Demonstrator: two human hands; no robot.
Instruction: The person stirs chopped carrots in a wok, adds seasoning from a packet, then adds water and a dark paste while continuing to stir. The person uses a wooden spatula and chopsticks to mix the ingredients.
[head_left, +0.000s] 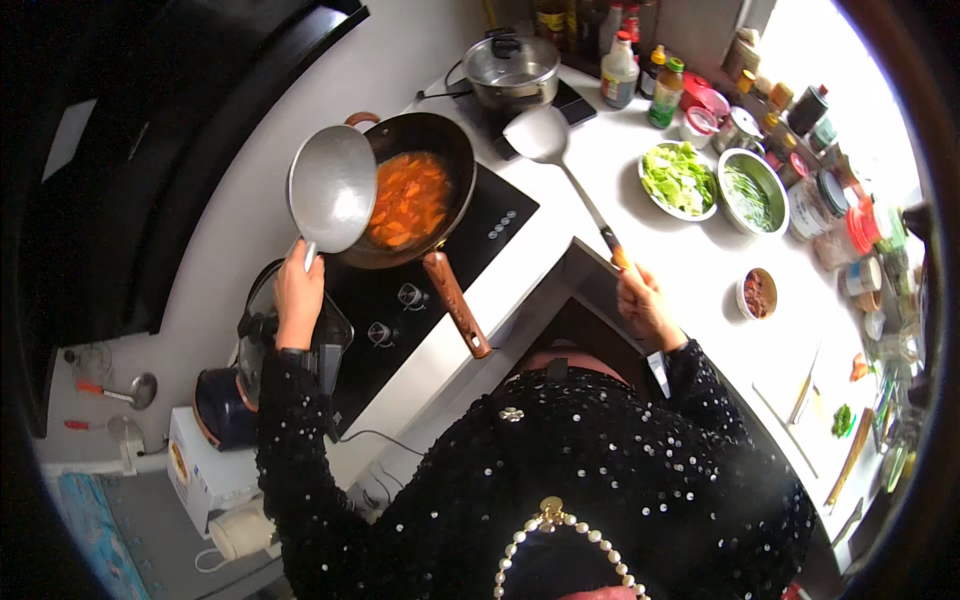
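Observation:
My left hand (299, 296) grips the handle of a round metal scoop (330, 187), which hangs over the left side of a dark wok (459, 161). Pieces of food in an orange-red broth (409, 199) fill the wok's bottom, partly hidden by the scoop. The wok sits on a black glass cooktop (487, 225), its wood-look handle (456, 304) pointing towards me. In my right hand (646, 304) is a metal wok spatula (540, 135), held by its wooden-ended handle. The spatula's blade is raised to the right of the wok, near a lidded pot.
A glass-lidded pot (512, 71) stands on a second hob. On the white counter are bowls of chopped lettuce (677, 178), green herbs (748, 199) and dark red paste (756, 294). Bottles (619, 71) and jars line the wall. A knife (806, 386) lies on a cutting board (787, 427).

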